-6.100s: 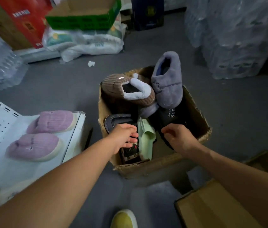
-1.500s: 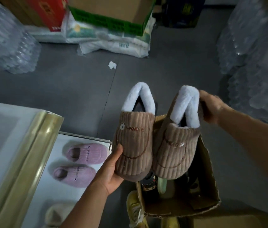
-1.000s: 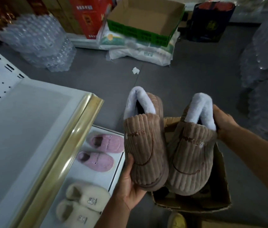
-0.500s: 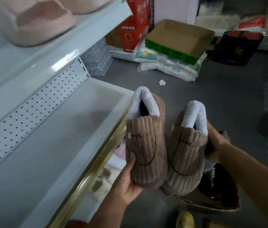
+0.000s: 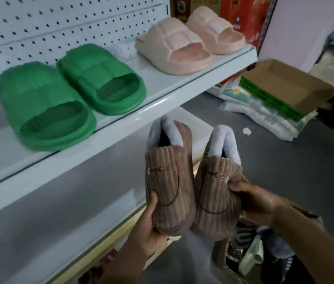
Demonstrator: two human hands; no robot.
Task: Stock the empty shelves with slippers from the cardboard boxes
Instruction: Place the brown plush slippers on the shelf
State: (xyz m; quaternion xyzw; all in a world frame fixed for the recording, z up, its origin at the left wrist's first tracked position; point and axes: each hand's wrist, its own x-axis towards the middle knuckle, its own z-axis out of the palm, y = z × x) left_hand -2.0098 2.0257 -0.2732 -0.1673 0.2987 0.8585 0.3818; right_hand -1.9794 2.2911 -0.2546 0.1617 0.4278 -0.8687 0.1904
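Upper shelf (image 5: 162, 95) already carries green slides (image 5: 69, 95); left hand (image 5: 151, 228) and right hand (image 5: 252, 203) each grip a brown corduroy slipper (image 5: 168, 191), unplaced; cardboard box (image 5: 221, 261) holds more.

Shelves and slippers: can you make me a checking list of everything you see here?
Surface: white middle shelf, bare where visible.
Job's things: brown corduroy slippers, one per hand; open cardboard box below holds more footwear.
Clutter: paper scrap on floor.
Grippers: left hand and right hand each grip a slipper.
Cables: nothing seen.
Surroundings: green slides, pink slides on upper shelf; green-edged tray box on sacks.
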